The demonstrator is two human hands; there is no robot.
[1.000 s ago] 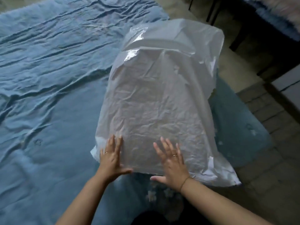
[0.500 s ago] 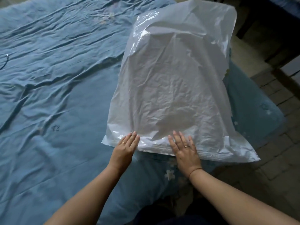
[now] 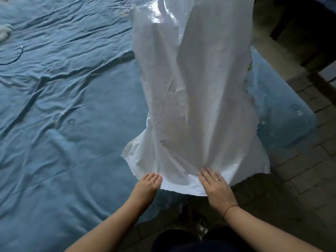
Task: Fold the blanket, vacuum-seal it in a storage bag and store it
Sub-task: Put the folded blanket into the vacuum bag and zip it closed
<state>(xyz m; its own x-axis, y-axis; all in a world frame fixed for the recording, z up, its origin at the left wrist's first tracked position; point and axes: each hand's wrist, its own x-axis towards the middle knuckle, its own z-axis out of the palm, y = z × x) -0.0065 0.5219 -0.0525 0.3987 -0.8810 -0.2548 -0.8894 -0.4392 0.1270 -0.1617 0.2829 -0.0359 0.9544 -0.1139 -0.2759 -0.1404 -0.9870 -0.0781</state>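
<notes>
A large white translucent storage bag [image 3: 192, 99] stretches taut from the top of the view down to me, across the right part of a bed covered in wrinkled blue fabric [image 3: 72, 106]. Its near edge hangs past the bed's edge. My left hand [image 3: 148, 183] pinches that edge at its left with bunched fingers. My right hand [image 3: 216, 186] holds the edge further right, with its fingers laid on top and the thumb hidden. Folds in the plastic radiate from both hands. I cannot tell what is inside the bag.
A dark cable [image 3: 17, 57] and a pale object [image 3: 4, 31] lie on the bed at the far left. A brick-tiled floor [image 3: 309, 170] runs along the right. Dark furniture [image 3: 300, 24] stands at the top right.
The bag has been drawn towards me and pulled taut, its near edge now past the bed's edge. Both hands went from lying flat on it to holding that edge.
</notes>
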